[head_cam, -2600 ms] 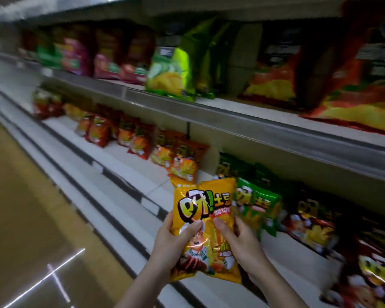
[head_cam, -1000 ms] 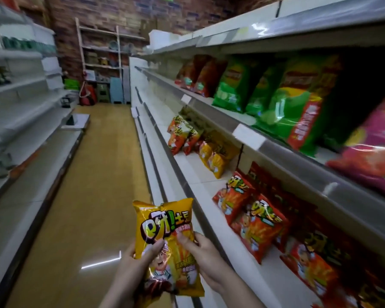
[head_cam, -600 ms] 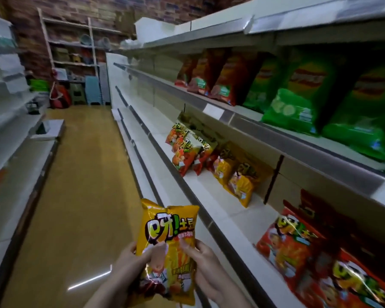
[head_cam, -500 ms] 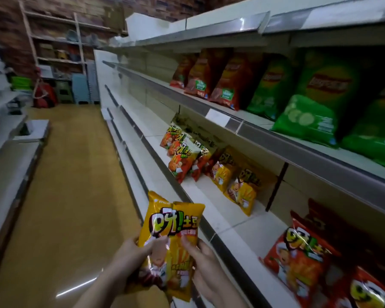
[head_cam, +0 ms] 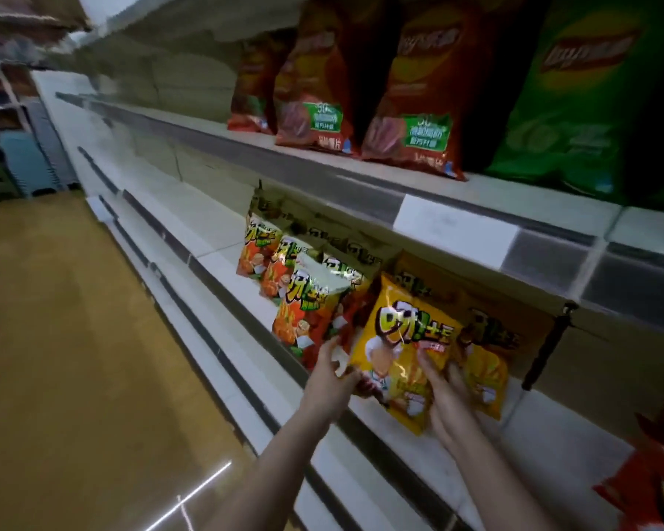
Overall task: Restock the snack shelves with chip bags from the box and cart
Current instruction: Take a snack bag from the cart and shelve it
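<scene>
Yellow chip bag (head_cam: 399,350) gripped between both hands, left hand (head_cam: 332,381) and right hand (head_cam: 447,396), fingers curled

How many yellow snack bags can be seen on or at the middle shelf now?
2. One yellow bag is held by both hands, left hand and right hand, at the shelf front. A second yellow bag stands right behind it. Others may be hidden behind.

We see the yellow chip bag (head_cam: 401,346) upright and tilted, at the middle shelf (head_cam: 545,450), just left of matching yellow bags (head_cam: 483,362), right of orange ones (head_cam: 307,312).
</scene>
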A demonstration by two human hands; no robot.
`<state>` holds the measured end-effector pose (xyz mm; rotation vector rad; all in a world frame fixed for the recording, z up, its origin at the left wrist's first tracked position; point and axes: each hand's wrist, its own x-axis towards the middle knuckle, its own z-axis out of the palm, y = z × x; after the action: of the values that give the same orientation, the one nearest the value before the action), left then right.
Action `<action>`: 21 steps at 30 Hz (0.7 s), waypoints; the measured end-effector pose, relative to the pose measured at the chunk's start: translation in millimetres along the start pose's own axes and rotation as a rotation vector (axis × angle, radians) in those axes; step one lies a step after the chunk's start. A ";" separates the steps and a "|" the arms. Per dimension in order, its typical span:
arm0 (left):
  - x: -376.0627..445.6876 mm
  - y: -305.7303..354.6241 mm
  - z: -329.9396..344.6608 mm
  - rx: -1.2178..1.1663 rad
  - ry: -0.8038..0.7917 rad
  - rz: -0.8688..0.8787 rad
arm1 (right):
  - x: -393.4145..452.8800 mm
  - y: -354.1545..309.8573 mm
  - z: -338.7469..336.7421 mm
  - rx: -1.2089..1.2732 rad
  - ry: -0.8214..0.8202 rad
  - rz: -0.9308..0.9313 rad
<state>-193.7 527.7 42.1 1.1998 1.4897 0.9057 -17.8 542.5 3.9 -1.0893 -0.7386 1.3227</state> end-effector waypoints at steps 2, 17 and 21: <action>32.6 8.5 -4.8 0.123 -0.023 0.050 | 23.8 4.5 12.9 -0.032 0.080 -0.043; 156.3 -1.0 -8.5 0.434 -0.333 0.200 | 90.8 43.1 54.8 -0.215 0.501 0.072; 156.3 -1.2 -29.9 0.471 -0.495 0.200 | 84.1 46.8 74.3 -0.343 0.589 0.065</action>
<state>-227.8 680.1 11.7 1.7907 1.2167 0.3363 -90.9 635.1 -25.7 -1.6927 -0.4919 0.8652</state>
